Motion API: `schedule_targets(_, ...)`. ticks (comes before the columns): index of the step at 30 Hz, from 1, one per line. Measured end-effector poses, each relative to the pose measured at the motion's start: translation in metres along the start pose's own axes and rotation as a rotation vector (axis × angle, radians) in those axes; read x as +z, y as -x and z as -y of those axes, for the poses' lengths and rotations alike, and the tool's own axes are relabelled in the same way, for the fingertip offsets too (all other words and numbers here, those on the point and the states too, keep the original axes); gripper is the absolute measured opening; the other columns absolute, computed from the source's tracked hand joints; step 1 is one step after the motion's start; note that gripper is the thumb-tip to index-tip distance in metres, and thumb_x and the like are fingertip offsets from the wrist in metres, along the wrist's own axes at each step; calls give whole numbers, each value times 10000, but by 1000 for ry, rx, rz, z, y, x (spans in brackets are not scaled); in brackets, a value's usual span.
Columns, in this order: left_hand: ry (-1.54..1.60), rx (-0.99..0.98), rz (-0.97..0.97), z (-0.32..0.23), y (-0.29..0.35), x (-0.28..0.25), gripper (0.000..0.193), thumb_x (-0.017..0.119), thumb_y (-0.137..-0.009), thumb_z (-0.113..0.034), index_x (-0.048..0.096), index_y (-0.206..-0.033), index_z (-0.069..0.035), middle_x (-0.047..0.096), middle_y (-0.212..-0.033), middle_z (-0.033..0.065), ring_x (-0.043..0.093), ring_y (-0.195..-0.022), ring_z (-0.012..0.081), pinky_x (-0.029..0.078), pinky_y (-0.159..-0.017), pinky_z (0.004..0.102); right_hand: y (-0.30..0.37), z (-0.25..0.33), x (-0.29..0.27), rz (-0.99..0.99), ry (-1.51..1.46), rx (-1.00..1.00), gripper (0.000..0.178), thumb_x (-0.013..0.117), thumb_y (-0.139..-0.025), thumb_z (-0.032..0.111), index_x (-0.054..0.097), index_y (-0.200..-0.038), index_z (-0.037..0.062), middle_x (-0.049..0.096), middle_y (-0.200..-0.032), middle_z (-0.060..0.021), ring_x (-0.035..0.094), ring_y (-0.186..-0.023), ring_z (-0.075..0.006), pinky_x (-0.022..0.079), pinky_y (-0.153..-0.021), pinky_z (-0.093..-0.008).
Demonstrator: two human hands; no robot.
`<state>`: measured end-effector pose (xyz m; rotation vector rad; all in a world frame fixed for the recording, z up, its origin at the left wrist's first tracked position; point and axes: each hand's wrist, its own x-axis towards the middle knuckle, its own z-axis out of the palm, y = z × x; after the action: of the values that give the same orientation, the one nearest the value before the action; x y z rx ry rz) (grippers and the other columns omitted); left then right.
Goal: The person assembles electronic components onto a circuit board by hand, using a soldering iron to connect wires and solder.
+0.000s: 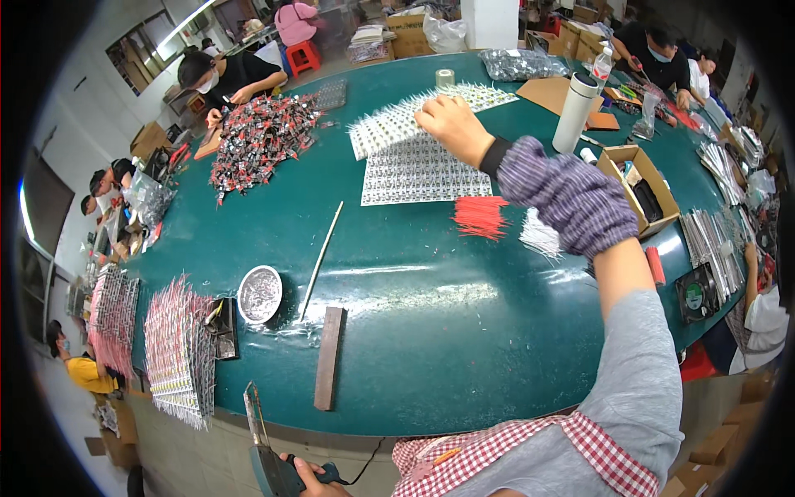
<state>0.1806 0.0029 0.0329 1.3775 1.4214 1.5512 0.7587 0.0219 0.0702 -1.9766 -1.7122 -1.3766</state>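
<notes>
My right hand (454, 124), in a striped purple sleeve cover, pinches the edge of a white circuit-board panel (385, 128) bristling with short white wires. That panel is tilted above another panel (426, 172) lying flat on the green table. Low at the table's near edge, my left hand (308, 479) is wrapped around the handle of a soldering gun (269, 464), its long metal tip pointing up. Cut red wires (480, 217) and white wires (541, 236) lie in bundles near the flat panel. A white bowl (260, 295) of grey material, a thin stick (321, 261) and a brown bar (329, 358) lie nearer.
Wired panels (178, 348) stand stacked at the left edge. A heap of small red-and-black parts (263, 141) lies far left, beside a co-worker (232, 79). At right are a steel flask (575, 114) and a cardboard box (638, 190). Co-workers sit around the table.
</notes>
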Motion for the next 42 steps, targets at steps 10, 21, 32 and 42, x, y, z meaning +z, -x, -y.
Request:
schedule_targets(10,120,14,-31,23,11,-8,184,661,-883,22,635,-1054,83,572,-699,64,432,-497,87,338,-433,223,144,104,-195,80,-732,-234,347,580,-922,103,630,-1262,55,595,-1346,-166,568,-1271,-273,438,-1064,-460)
schedule_targets(21,245,55,149,8,35,-13,197,646,-871,54,611,-1054,118,679,-975,152,443,-509,77,328,-431,205,215,152,-214,614,-872,-258,562,493,-948,125,390,-1495,202,354,-1565,-87,334,-1445,-309,299,-1190,-489)
schedule_targets(32,104,61,188,-10,57,9,237,641,-881,29,588,-1092,123,670,-1123,174,482,-536,89,357,-447,207,208,148,-188,567,-1047,-352,498,457,-962,119,408,-1457,138,364,-1548,-138,344,-1439,-325,298,-1189,-498)
schedule_targets(42,48,-1,28,-38,66,47,218,623,-878,36,585,-1073,126,668,-1087,174,480,-528,91,371,-453,208,136,114,-206,753,-1222,-446,427,532,-905,130,550,-1323,46,406,-1506,-194,370,-1420,-337,321,-1171,-471)
